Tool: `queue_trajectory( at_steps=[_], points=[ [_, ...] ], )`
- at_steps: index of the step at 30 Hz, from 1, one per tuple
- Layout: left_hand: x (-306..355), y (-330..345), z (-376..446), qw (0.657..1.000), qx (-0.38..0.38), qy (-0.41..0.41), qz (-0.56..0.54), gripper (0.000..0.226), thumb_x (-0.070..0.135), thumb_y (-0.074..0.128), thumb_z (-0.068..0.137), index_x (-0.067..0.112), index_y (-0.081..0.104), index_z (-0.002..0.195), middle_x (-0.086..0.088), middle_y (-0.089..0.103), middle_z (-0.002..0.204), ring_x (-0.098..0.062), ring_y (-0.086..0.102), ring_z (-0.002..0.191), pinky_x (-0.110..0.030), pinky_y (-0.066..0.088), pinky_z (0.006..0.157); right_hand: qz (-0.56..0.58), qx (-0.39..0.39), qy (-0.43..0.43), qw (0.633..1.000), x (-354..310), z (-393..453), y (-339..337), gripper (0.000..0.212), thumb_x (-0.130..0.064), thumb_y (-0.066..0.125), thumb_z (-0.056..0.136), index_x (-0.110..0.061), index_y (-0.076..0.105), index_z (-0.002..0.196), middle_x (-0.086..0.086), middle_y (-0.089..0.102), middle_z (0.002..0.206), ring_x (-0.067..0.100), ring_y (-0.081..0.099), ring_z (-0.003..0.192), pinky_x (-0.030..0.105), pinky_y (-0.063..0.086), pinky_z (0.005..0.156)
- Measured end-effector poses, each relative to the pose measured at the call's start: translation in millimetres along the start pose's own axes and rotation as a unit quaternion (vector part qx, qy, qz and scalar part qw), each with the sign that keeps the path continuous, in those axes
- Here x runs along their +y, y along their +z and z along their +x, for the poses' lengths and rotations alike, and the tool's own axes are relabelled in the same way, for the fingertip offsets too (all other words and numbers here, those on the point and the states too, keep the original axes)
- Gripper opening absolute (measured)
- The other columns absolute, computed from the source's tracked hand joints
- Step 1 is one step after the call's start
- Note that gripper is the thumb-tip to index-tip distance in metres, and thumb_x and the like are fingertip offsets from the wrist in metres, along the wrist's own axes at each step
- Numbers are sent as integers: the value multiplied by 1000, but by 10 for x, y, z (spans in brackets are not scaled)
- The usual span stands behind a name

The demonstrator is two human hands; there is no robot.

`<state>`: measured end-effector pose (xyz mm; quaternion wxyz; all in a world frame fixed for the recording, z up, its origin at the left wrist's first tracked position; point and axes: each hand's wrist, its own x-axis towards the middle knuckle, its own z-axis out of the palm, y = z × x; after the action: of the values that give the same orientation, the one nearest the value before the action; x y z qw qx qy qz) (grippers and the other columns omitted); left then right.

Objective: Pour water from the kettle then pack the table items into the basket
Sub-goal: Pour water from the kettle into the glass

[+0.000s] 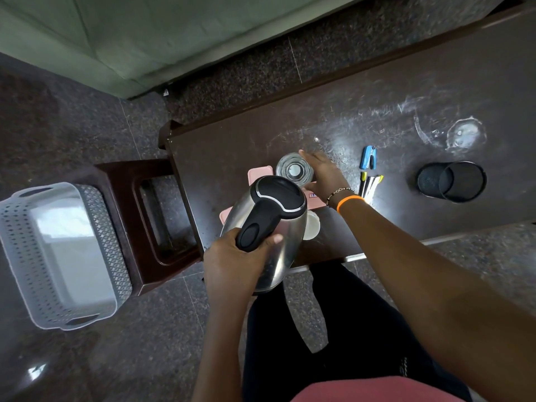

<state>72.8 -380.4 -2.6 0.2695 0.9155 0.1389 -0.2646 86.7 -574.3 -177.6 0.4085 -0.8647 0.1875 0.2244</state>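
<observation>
Presently, the kettle [269, 224] is gripped by its black handle in the left hand [232, 256], tilted over the table [377, 111] edge, spout toward the glass [294, 169]. The glass, just beyond, is clasped by the curled right hand [323, 174]. The basket [58, 250] is seen well apart, on the floor.

Left hand [232, 253] curled in a grip — right hand [324, 172] cupped, forearm outstretched.

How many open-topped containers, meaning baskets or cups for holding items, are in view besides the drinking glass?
2. The white basket sits on the floor left of the stool; the black mesh pen cup stands on the table's right part. The kettle may hide others.
</observation>
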Motion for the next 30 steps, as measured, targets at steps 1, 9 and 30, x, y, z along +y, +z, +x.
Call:
queue_trajectory(
  at_steps=[1, 9, 30],
  points=[
    [7, -1, 6, 1000, -2, 2, 2, 49, 55, 80, 52, 19, 48, 48, 9, 47, 39, -9, 48, 45, -23, 34, 48, 6, -2, 2, 1000, 1, 2, 1, 78, 0, 67, 74, -17, 34, 142, 12, 41, 142, 31, 49, 124, 40, 44, 101],
    [59, 9, 33, 1000, -17, -2, 15, 45, 55, 79, 54, 19, 52, 52, 8, 52, 45, -12, 53, 50, -23, 37, 50, 19, -1, 0, 1000, 30, 15, 3, 76, -3, 68, 75, -17, 35, 141, 13, 42, 139, 33, 51, 121, 40, 44, 98],
    [84, -25, 81, 999, -28, -4, 25, 44, 55, 79, 53, 23, 49, 49, 11, 50, 45, -15, 52, 52, -24, 38, 54, -19, -4, 24, 1000, 48, 29, 18, 75, -14, 70, 76, -24, 34, 141, 8, 44, 139, 33, 54, 118, 47, 49, 93]
  ],
)
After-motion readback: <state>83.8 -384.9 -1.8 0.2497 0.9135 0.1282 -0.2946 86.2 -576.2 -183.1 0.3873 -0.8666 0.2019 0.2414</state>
